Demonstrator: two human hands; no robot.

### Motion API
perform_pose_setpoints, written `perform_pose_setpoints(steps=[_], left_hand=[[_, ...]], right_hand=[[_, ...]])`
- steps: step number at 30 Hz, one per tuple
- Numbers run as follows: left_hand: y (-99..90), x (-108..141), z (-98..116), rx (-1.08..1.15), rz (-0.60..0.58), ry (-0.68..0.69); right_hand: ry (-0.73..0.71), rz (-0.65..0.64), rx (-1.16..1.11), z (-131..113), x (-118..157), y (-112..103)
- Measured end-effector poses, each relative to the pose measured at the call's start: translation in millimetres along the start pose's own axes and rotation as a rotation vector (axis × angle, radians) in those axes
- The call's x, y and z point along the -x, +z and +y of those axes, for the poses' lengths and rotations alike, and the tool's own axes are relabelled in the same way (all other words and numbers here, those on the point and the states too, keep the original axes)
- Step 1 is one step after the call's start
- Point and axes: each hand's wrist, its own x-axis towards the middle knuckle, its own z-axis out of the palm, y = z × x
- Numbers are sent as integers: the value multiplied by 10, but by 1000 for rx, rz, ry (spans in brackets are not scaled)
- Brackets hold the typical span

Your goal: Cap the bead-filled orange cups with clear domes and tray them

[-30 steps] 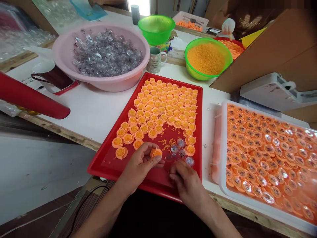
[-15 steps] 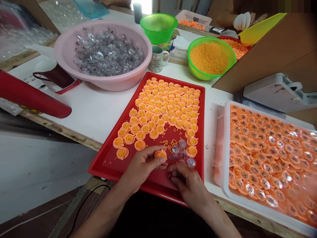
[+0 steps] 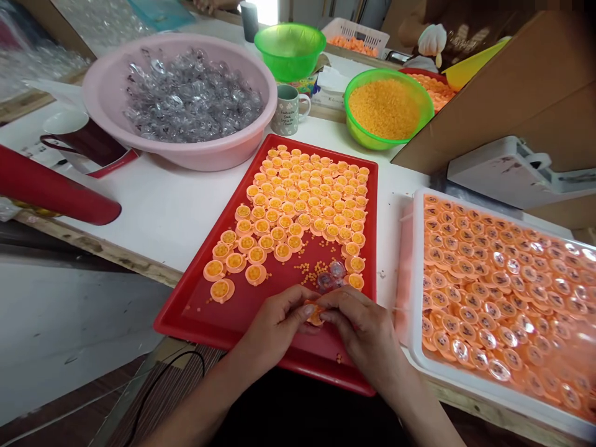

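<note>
My left hand [image 3: 274, 326] and my right hand [image 3: 365, 332] meet over the near part of a red tray [image 3: 195, 310]. Both pinch one small orange cup [image 3: 315, 315] between their fingertips. The tray holds several orange cups [image 3: 302, 198] filled with yellow beads, in rows toward the far end. A few clear dome lids [image 3: 331, 274] and loose yellow beads lie just beyond my fingers.
A white tray [image 3: 416, 347] of lidded orange cups sits at the right. Behind are a pink basin [image 3: 139, 143] of clear lids, a green bowl [image 3: 421, 99] of yellow beads, an empty green bowl [image 3: 289, 53], a mug [image 3: 286, 110], a cardboard flap and another person's gloved hand [image 3: 431, 40].
My right hand left the clear lids and came to the orange cup held by my left hand; both now grip it nearer to me. The view shifted slightly.
</note>
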Motion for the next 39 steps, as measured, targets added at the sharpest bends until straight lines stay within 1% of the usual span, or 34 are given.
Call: perform_pose_setpoints(steps=[3,5,6,8,10,11,15,18,21,24,27,31,36,39], left_hand=[[2,-20,-11,-73,-13,35],[-8,-31,-25,-108,-9,55],[-13,-31,-32,-113,-1,63],[-15,-16,-38,-103,15,82],[-4,15,-34,-99,30,125],[5,32,-31,-106,31,154],[47,83,-39,-116,62,242],[65,96,-74,-100,101,283],[72,96,-104,-108,108,305],[83,89,-122,-156,117,327],[102,85,-140,-217,152,374],[110,92,-155,-255,160,408],[83,119,-155,-235,139,373],[82,131,-156,-122,179,345]], right_hand=[[-46,-9,90,24,24,33],[-42,52,121,29,45,55],[-8,108,118,27,58,65],[115,206,58,11,87,85],[212,252,-24,-18,116,100],[220,263,-51,-35,130,106],[131,333,-34,-104,161,123],[128,352,-2,-134,172,142],[134,362,15,-136,182,166],[174,372,-25,-126,190,186],[231,382,-66,-121,197,195],[255,363,-82,-114,214,199],[262,334,-120,-95,235,231],[256,361,-171,-99,218,245]])
